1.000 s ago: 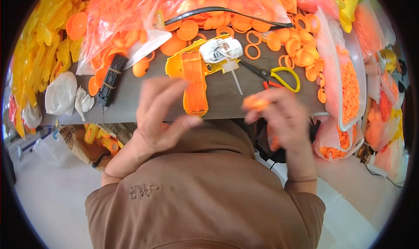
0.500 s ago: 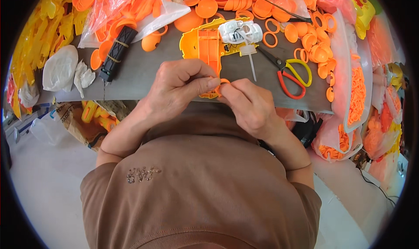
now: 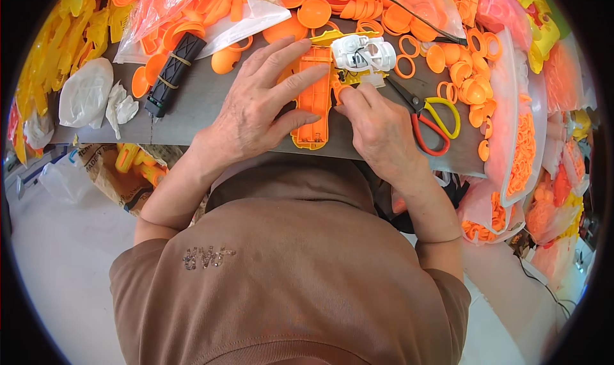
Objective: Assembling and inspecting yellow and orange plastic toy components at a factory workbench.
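A half shell [image 3: 314,99] of a plastic toy, orange with yellow parts, lies near the front edge of the table. My left hand [image 3: 256,106] is over its left side, fingers spread and touching it. Just right of the orange section, my right hand [image 3: 384,131] pinches a small orange plastic piece [image 3: 339,92], mostly hidden by the fingers. A white plastic mechanism [image 3: 364,53] with dark wires sits in the shell's upper right part. Beyond my right hand lie scissors [image 3: 416,101] with one red and one yellow handle loop.
A black ribbed bar [image 3: 175,74] with bands lies at the left, beside a crumpled white bag [image 3: 87,93]. Loose orange cups and rings [image 3: 473,90] cover the right of the table. Bags of orange parts [image 3: 208,7] line the back. A clear bag [image 3: 519,154] hangs at the right edge.
My hands were together at the shell's near end. The left has opened and moved up onto the shell; the right has shifted right and away from me with the small orange piece.
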`<state>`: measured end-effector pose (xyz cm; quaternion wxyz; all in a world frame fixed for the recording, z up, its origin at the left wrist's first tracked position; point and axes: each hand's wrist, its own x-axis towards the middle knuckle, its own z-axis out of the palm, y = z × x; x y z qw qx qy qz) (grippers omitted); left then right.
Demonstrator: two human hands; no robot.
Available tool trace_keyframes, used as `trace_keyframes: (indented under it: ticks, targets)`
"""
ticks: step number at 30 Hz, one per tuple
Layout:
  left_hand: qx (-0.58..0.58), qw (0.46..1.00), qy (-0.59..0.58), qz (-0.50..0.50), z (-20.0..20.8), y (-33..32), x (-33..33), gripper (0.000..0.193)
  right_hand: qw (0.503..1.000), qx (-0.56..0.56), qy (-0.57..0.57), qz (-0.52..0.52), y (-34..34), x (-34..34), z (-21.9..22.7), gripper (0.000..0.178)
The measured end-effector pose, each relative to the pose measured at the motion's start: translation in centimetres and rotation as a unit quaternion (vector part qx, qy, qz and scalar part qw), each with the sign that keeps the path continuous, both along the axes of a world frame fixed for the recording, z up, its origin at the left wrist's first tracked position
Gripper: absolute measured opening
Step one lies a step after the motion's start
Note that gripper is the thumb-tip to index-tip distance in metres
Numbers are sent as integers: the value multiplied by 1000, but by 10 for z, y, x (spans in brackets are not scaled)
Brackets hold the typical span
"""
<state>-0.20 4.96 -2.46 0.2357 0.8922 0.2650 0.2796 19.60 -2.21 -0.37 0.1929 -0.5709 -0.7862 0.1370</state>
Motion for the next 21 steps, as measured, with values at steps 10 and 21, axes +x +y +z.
trace_keyframes:
  ticks: [10,21]
  targets:
    - [110,992,61,6,-1,-3,5,46,997,-54,-46,42,6,1,7,13]
    - [114,993,32,14,-5,-3,2,47,993,-80,-83,34,4,-4,6,10]
